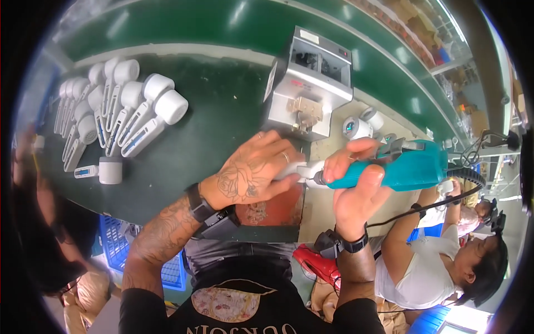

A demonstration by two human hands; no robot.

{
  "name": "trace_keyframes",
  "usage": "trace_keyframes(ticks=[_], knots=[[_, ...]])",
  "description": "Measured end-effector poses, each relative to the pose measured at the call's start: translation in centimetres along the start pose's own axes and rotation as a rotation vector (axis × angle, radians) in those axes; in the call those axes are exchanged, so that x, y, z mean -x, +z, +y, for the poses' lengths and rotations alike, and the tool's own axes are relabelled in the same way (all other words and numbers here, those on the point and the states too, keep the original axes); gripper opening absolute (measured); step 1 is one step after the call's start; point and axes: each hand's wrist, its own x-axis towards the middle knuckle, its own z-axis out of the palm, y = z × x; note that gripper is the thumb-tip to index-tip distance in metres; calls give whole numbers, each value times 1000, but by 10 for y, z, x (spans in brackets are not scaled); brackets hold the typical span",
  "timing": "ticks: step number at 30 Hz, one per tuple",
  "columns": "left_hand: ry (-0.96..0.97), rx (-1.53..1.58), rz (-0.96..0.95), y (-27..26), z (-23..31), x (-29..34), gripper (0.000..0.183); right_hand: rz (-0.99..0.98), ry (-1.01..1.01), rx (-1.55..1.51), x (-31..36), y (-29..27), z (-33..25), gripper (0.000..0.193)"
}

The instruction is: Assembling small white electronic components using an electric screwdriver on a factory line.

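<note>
The left hand (245, 173) grips a white piece (303, 171) between thumb and fingers, and the right hand (356, 192) is closed around the teal driver (414, 167). The step seems to be screwing, with the driver's tip directed to the piece; whether they touch, I cannot tell. The next move probably calls for a steady piece and a straight tip. The piece is between the two hands, in front of the grey machine (296, 114). It looks smooth and pale, partly hidden by the fingers and somewhat blurred.
</note>
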Motion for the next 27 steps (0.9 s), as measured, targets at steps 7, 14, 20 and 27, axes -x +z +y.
trace_keyframes(ticks=[7,14,20,27], knots=[[-38,34,-36,3,-1,2,30,33,1,-37,9,-6,16,65],[-40,-21,-50,-5,0,-5,31,-9,-6,-106,7,1,25,44],[39,-30,-19,1,5,-4,35,34,78,-468,23,-24,42,19],[142,-164,-16,-5,27,16,40,481,-178,-234,-14,-21,-12,35]])
